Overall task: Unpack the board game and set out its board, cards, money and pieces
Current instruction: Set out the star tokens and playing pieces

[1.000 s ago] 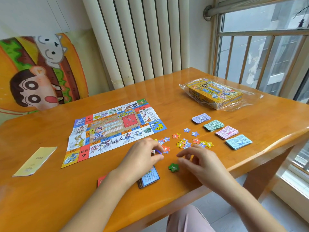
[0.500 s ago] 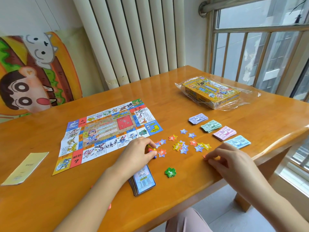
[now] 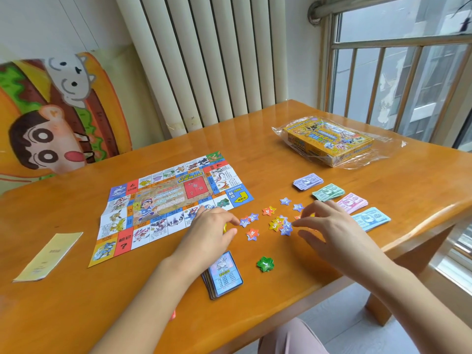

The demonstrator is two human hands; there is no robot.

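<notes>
Left hand (image 3: 212,233) curls over a half-hidden yellow bit (image 3: 225,227) beside the board (image 3: 173,205); grip unclear. Right hand (image 3: 332,228), fingers spread, covers some star tokens (image 3: 278,223) on the counter (image 3: 76,302)

The board (image 3: 158,200) shows "?" on a red square and "2000" above a yellow arrow on its blue corner; star tokens (image 3: 274,224) carry 2, 3 and 4; the green token (image 3: 265,263) reads 1; the blue notes (image 3: 370,218) by the table's right edge read 500
</notes>
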